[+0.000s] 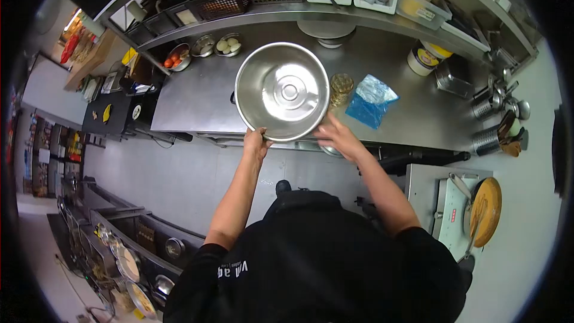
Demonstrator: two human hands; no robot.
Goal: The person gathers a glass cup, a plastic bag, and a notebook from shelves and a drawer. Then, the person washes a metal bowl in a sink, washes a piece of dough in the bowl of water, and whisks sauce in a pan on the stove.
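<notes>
A large, shiny steel mixing bowl (263, 93) is at the near edge of the steel counter, its bare inside facing me. My left hand (256, 145) is closed on its near rim, thumb over the edge. Beside the rim's lower right, my right hand (338, 136) has its fingers apart and slightly blurred; whether they touch the bowl is unclear. Just right of the bowl stands a glass jar (341, 88) with pale contents. Next to it lies a blue and silver bag (369, 104). Below my right hand, part of a round metal item (330, 151) shows.
Small bowls of tomatoes (174, 60) and peeled onions or eggs (228, 45) stand at the back left. A tub (423, 58) and utensil holders (487, 139) are at the right. Bins line the overhead shelf (239, 23). A pan (484, 212) sits on a cooktop at lower right.
</notes>
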